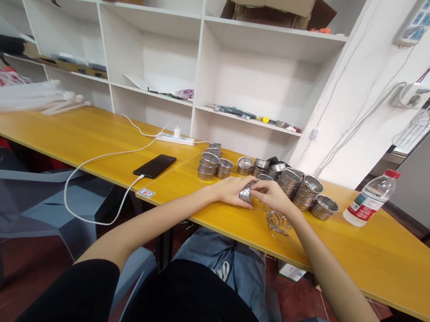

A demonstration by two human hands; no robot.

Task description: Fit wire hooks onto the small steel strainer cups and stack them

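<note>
My left hand [232, 191] is closed around a small perforated metal strainer basket [246, 192], tilted on its side just above the table's front part. At the basket's rim, the fingers of my right hand [270, 193] are pinched together; whether a wire is between them is too small to tell. Bent thin wire pieces [278, 223] lie in a loose heap under my right wrist. Behind both hands stand several more strainer baskets, some in a left group [208, 165] and others stacked in a right group [306, 191].
A black phone [154, 166] with a white charging cable lies left on the yellow table [384, 257]. A power strip [174, 139] sits behind it. At the right stands a red-capped bottle [372, 197]. White shelves [153, 58] rise behind the table.
</note>
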